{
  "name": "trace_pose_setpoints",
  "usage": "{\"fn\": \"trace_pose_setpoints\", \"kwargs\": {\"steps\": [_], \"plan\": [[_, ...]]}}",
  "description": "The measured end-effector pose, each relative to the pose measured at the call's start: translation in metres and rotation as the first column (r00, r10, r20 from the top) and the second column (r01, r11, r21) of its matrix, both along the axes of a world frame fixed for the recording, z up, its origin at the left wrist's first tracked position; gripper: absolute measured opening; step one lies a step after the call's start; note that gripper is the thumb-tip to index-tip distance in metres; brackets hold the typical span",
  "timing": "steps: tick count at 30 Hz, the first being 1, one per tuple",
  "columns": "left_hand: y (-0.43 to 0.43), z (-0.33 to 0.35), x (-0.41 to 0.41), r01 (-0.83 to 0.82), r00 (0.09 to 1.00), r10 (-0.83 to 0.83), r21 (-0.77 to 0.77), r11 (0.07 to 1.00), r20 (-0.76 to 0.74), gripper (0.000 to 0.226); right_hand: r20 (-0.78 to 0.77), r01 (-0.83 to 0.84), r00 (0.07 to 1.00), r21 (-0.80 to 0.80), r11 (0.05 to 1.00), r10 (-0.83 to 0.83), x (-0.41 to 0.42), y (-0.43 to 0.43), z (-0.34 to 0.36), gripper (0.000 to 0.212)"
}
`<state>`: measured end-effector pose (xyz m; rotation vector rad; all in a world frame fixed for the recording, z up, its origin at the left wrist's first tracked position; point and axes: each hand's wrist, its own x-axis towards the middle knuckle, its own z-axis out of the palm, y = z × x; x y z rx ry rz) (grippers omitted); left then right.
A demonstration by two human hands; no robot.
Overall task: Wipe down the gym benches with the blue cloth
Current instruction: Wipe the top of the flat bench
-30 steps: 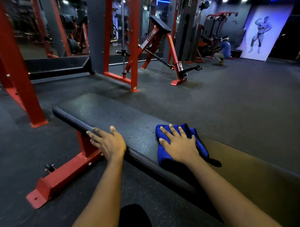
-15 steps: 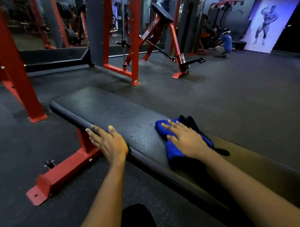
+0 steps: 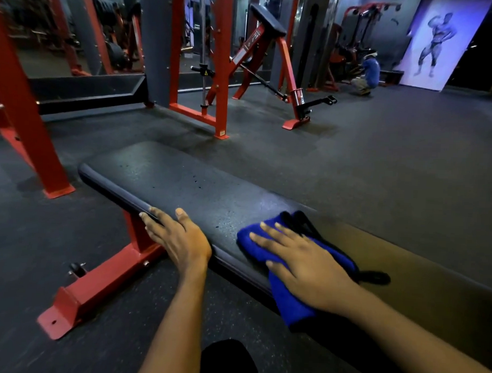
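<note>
A flat black padded gym bench (image 3: 167, 180) on a red steel frame runs from the left middle toward the lower right. The blue cloth (image 3: 293, 305) lies folded on the pad's near side and droops over its front edge. My right hand (image 3: 300, 260) presses flat on the cloth with fingers spread and straight. My left hand (image 3: 179, 237) rests on the bench's near edge to the left of the cloth, fingers lying over the rim and thumb on the pad.
The bench's red foot (image 3: 87, 292) sticks out over the dark rubber floor at lower left. Red rack posts (image 3: 26, 123) stand at left, an inclined red machine (image 3: 266, 61) behind. A person in blue (image 3: 368, 73) crouches far back right.
My right hand has slid the cloth toward the bench's near edge, so it now hangs over the front. My left hand stays on the edge.
</note>
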<state>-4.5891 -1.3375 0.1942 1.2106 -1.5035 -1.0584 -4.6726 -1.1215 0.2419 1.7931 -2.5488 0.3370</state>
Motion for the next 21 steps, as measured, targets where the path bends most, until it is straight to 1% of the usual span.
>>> {"fn": "trace_pose_setpoints", "kwargs": {"steps": [2,4,8,10,13,15,17,19,21], "plan": [[-0.001,0.000,0.000,-0.009,1.000,0.009,0.007,1.000,-0.012,0.063,-0.003,-0.002,1.000,0.021,1.000,0.002,0.002,0.007,-0.001,0.061],[0.001,0.000,0.000,0.006,1.000,-0.006,0.001,1.000,-0.019,0.064,-0.022,0.043,0.999,0.030,0.999,-0.043,-0.006,-0.021,0.002,0.064],[0.002,0.002,0.003,0.002,0.998,-0.001,0.020,1.000,-0.068,0.060,-0.051,0.110,0.993,0.042,0.993,-0.108,-0.011,-0.083,0.002,0.052],[0.002,0.003,0.006,0.010,0.997,-0.008,0.028,1.000,-0.078,0.059,-0.059,0.076,0.996,0.039,0.996,-0.073,-0.002,-0.073,0.004,0.051],[-0.002,-0.003,0.008,0.033,0.997,-0.034,-0.017,0.999,-0.067,0.063,-0.050,-0.084,0.995,0.011,0.996,0.084,0.023,-0.027,0.004,0.053],[-0.003,-0.007,0.008,0.038,0.997,-0.040,-0.030,0.999,-0.063,0.066,-0.061,-0.117,0.991,0.036,0.992,0.119,0.026,-0.018,0.001,0.054],[-0.003,-0.007,0.008,0.039,0.997,-0.042,-0.041,0.998,-0.058,0.063,-0.030,-0.115,0.993,0.053,0.992,0.117,0.014,-0.043,0.003,0.056],[-0.003,-0.008,0.011,0.052,0.997,-0.054,-0.047,0.998,-0.049,0.060,-0.016,-0.109,0.994,0.056,0.992,0.110,-0.002,-0.087,0.000,0.063],[-0.007,-0.015,0.020,0.068,0.997,-0.071,-0.083,0.994,-0.031,0.059,-0.007,-0.067,0.998,0.066,0.996,0.067,-0.010,-0.125,0.000,0.060]]}}
